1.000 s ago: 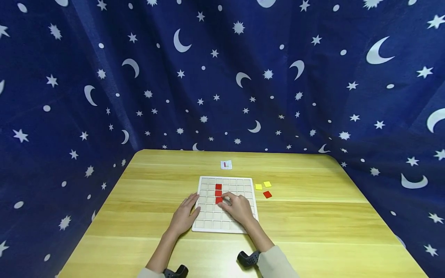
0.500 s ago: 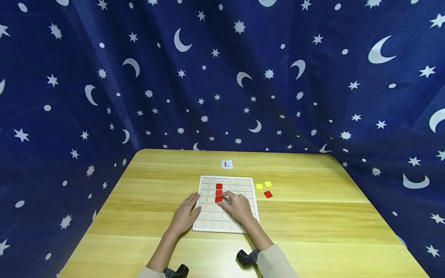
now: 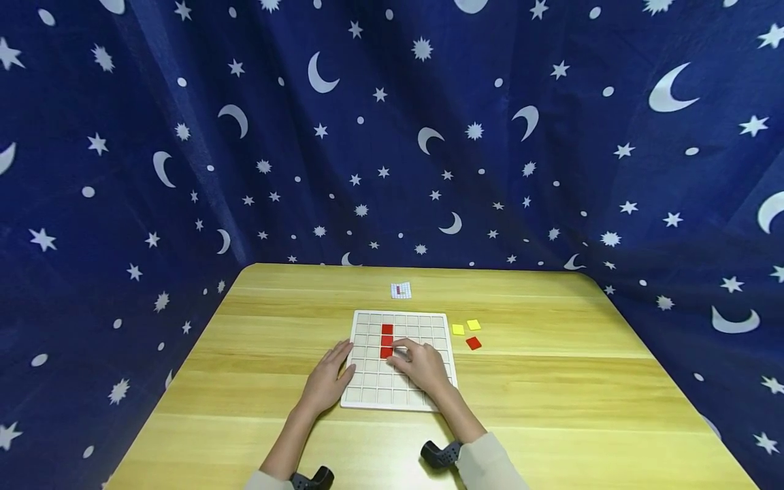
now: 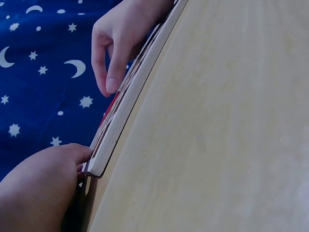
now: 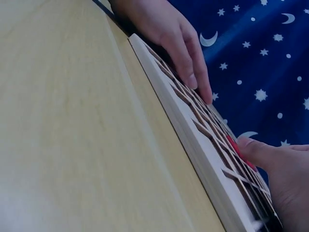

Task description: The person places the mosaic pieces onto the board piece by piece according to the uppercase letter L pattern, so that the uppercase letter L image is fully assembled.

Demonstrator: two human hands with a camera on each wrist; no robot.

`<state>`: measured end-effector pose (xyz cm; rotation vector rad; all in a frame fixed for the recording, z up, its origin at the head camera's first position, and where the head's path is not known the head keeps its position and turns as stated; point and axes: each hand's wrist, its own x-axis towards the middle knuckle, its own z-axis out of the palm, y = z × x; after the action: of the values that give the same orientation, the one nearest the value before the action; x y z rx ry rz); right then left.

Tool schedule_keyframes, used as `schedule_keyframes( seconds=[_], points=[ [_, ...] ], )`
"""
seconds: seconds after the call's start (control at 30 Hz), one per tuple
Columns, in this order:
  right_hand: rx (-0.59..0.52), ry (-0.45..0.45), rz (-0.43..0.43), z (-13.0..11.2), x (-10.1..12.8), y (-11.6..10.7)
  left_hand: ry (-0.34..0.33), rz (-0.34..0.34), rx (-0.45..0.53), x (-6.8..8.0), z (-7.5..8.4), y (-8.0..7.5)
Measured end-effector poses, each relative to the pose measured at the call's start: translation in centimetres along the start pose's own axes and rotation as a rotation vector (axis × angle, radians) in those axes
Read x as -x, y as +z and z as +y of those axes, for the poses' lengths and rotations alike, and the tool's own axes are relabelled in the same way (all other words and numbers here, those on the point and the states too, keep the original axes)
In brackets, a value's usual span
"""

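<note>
A dark blue curtain (image 3: 392,136) printed with white moons, stars and dots fills the upper two thirds of the frame and hangs down along both sides, falling in soft folds. Below it, in the lower middle, lies a light wooden tabletop (image 3: 551,395) with rounded far corners and lengthwise grain, evenly lit.

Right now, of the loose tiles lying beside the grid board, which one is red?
The red tile, nearest the person and off the white grid board's right edge. The two loose tiles behind it are yellow.
</note>
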<state>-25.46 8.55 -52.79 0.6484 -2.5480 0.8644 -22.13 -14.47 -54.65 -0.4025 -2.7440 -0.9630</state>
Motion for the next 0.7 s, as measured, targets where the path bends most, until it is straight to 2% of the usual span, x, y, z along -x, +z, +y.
schedule_keyframes(
  seconds=[0.2,0.37,0.53,0.7],
  points=[
    [-0.043,-0.047,0.055,1.5,0.8,-1.5,-0.001,-0.004,0.003,0.1,0.0,0.0],
    [-0.08,-0.047,0.082,3.7,1.7,-3.3,0.003,0.0,0.008,0.1,0.0,0.0],
    [-0.058,0.025,0.109,6.4,2.6,-5.1,0.012,0.011,0.001,0.1,0.0,0.0],
    [0.025,0.112,0.163,8.9,3.5,-6.6,0.013,0.014,0.0,0.1,0.1,0.0]
  ],
)
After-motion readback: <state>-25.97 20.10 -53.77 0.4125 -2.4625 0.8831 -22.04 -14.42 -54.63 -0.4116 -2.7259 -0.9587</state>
